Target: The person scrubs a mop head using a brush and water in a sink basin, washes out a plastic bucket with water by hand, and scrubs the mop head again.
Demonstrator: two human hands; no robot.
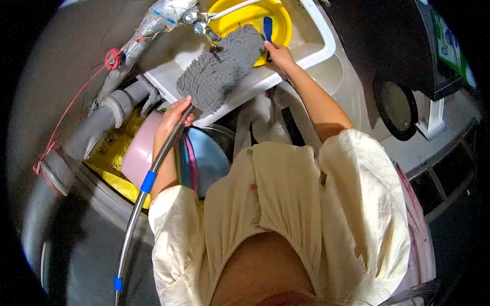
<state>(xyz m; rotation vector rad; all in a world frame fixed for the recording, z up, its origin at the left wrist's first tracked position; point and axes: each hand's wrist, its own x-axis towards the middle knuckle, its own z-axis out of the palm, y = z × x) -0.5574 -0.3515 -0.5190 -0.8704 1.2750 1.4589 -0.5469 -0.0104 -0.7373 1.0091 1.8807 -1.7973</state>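
Note:
My left hand (176, 115) is closed around the metal pole of a mop (133, 219), just below its head. The pole has blue bands and slants down to the lower left. A grey, shaggy mop head (222, 69) lies across the sink's front rim and reaches over a yellow basin (282, 25). My right hand (280, 57) is closed around a blue brush (268, 28) at the mop head's right end. The brush shows above and below my fingers. Whether my fingertips touch the mop fibres is hard to make out.
The white sink (321, 30) holds the yellow basin under a tap (199, 23). Pink (140, 148) and blue basins (206, 158) stand below its front left. A foil-wrapped pipe (127, 61) and a grey pipe (104, 125) run along the left. A dark round object (395, 109) stands at right.

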